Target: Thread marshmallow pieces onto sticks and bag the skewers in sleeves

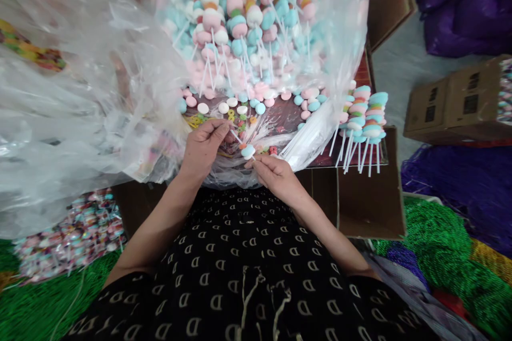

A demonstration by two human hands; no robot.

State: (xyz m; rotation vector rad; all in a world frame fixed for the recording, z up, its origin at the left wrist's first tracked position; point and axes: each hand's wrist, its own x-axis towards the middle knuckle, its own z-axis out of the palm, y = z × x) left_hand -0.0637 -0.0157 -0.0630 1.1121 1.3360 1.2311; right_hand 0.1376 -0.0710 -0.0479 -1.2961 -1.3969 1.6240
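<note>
Between my hands is a candy skewer: a thin white stick [236,136] with an orange gummy ring [242,146] and a pale blue and white marshmallow [248,151] on it. My left hand [205,145] pinches the stick's upper left end. At the lower right end, beside the marshmallow, the fingertips of my right hand [276,173] are closed on the stick. Loose marshmallows [223,108] and small gummy rings [231,115] lie just beyond my fingers. A bundle of white sticks [306,136] rests on plastic to the right of them.
Many finished marshmallow skewers [240,26] fill a clear plastic bag at the back. More skewers [362,114] lie at the table's right edge, sticks overhanging. Plastic sheeting [80,90] covers the left. An open cardboard box [372,197] sits below right; green strands [436,240] lie beyond it.
</note>
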